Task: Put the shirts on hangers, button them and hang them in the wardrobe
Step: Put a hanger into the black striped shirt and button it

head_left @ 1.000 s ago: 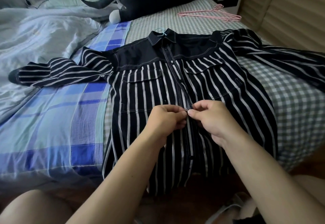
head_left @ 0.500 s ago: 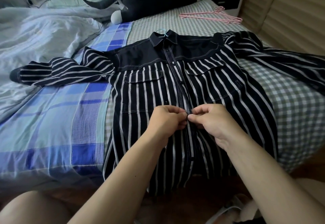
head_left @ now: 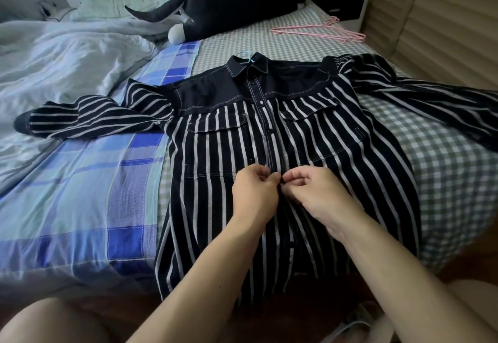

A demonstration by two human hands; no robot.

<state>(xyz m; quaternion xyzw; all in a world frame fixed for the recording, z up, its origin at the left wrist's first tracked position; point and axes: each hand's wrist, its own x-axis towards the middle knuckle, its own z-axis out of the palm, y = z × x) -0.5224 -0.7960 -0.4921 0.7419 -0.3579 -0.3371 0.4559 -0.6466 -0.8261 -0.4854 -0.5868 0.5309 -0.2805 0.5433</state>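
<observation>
The striped shirt (head_left: 291, 159) lies flat, front up, on the bed (head_left: 444, 181), its hem hanging over the near edge and its sleeves spread to either side. A blue hanger hook (head_left: 246, 55) shows at the collar. The left hand (head_left: 254, 194) and right hand (head_left: 315, 194) both pinch the placket at mid-chest, fingertips nearly touching. Pink hangers (head_left: 320, 31) lie well apart near the far corner, beside the nightstand (head_left: 341, 5).

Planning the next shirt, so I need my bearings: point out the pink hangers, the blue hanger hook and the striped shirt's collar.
pink hangers (head_left: 320, 30): head view, on the long bottom bars.
blue hanger hook (head_left: 245, 54): head view, on the curve sticking out above the collar.
collar (head_left: 237, 68): head view, on its left flap.
</observation>
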